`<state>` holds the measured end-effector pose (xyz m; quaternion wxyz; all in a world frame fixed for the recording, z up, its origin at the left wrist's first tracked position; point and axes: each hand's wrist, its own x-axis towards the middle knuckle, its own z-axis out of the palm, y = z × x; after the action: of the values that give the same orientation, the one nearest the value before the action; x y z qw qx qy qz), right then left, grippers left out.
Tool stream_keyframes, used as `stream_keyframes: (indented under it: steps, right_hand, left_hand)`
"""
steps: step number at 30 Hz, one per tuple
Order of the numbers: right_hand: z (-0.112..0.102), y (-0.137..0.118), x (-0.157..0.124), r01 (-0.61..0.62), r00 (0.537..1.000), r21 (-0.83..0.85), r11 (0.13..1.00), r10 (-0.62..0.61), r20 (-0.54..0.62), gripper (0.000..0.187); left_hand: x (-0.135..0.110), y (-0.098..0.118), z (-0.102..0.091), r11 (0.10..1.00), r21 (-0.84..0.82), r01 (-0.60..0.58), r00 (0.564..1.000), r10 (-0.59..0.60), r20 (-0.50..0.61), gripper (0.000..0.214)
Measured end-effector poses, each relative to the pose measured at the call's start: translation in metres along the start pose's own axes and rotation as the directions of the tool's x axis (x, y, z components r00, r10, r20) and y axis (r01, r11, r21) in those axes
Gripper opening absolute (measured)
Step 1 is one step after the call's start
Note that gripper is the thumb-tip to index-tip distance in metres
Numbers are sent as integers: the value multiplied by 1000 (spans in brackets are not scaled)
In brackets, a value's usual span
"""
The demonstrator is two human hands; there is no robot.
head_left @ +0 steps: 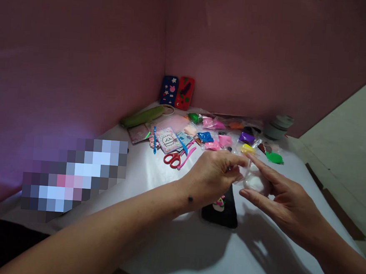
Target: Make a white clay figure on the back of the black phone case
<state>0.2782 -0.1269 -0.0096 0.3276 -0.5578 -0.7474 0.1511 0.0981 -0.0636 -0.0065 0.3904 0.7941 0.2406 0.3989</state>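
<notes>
Two hands (213, 172), two upright cases (185, 93), one black case (219, 217), one pair of scissors (178, 154), one white packet (255, 183)

readable text: none | white card (166, 141), centre of frame: printed drawing, any lettering too small to read | blue card (188, 137), just right of it: any print too small | pixelated patch (88, 166), lower left: nothing legible

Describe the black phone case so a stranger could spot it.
Start at the white-topped table. The black rectangular phone case is partly hidden behind the person's left hand. Unlike the decorated blue case and decorated red case propped upright at the back, it lies flat.
</notes>
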Motion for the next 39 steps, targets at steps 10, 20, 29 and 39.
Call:
stream_keyframes:
  steps: [10, 20, 29, 39]
  right_hand:
    - [-2, -1, -2, 63, 998, -85, 994, -62, 15, 64]
    - [-6, -8, -1, 45, 996, 69, 997, -50, 78, 49]
    - [-10, -8, 2, -13, 998, 76, 997, 9, 55, 57]
    - [-8, -15, -1, 102, 974, -51, 993, -89, 209, 32]
  left_hand:
    - [0, -1, 0, 986, -138, 89, 993, -77, 92, 8]
    - [1, 3, 0, 885, -432, 175, 971, -82, 226, 8]
    - [-4, -1, 6, 939, -274, 207, 978, -196, 67, 16]
    - [-10, 7, 16, 969, -188, 163, 986, -165, 8, 11]
